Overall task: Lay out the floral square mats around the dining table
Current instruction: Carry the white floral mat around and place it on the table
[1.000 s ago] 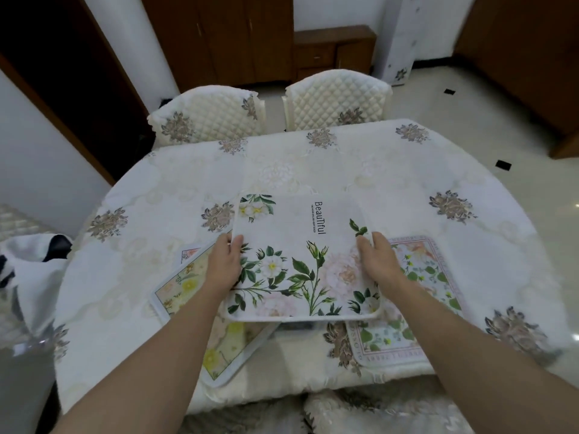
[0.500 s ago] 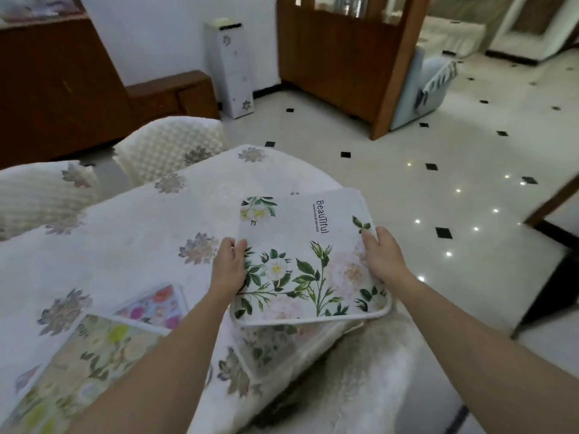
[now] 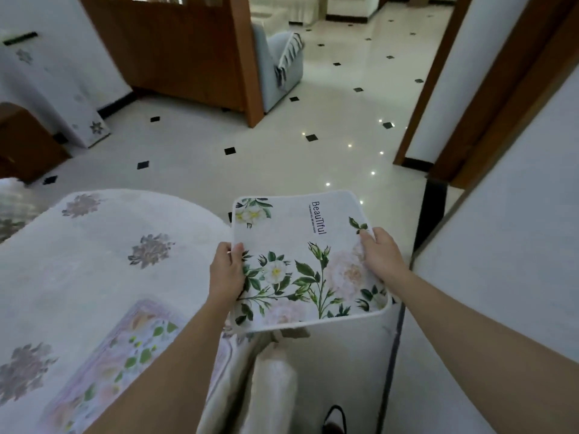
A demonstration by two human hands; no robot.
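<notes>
Both hands grip one floral mat (image 3: pixel 308 261) by its side edges, left hand (image 3: pixel 226 270) on the left, right hand (image 3: pixel 380 255) on the right. It hangs flat in the air past the bench (image 3: pixel 94 252) edge, above the tiled floor (image 3: pixel 282 151). Another floral mat (image 3: pixel 125 355) lies on the bench.

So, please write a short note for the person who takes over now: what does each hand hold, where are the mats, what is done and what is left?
Left hand: grips the left edge of the white floral mat.
Right hand: grips its right edge.
That mat is in the air, beyond the edge of the dining table, over the floor, not laid.
Done: one pink-bordered mat lies flat on the table near its edge.
Left: lay the held mat at a free place on the table. Other mats are out of view.
</notes>
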